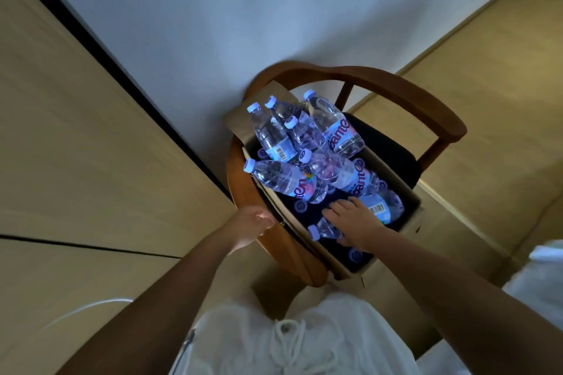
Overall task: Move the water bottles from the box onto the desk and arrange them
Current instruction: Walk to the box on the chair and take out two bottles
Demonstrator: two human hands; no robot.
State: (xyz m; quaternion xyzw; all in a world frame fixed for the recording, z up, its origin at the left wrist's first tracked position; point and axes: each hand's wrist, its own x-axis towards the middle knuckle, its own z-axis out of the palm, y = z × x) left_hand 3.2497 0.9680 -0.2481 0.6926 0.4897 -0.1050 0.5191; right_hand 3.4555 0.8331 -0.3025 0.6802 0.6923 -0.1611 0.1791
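An open cardboard box [409, 224] stands on a wooden chair [396, 91]. Several clear water bottles with pale blue caps lie piled in it, one near the left rim [281, 178] and one at the back right [335, 126]. My right hand [355, 222] reaches into the box and lies over a bottle [327, 230] at the near end, fingers spread across it; another bottle [385, 205] lies just behind the hand. My left hand [254, 224] rests at the box's left flap and the chair's arm, fingers loosely curled.
A white wall [243, 9] rises behind the chair. Beige floor panels [76, 146] spread left and right. A dark strip [106, 55] runs along the wall's base at left. White fabric [542, 277] shows at the right edge. My white clothing fills the bottom.
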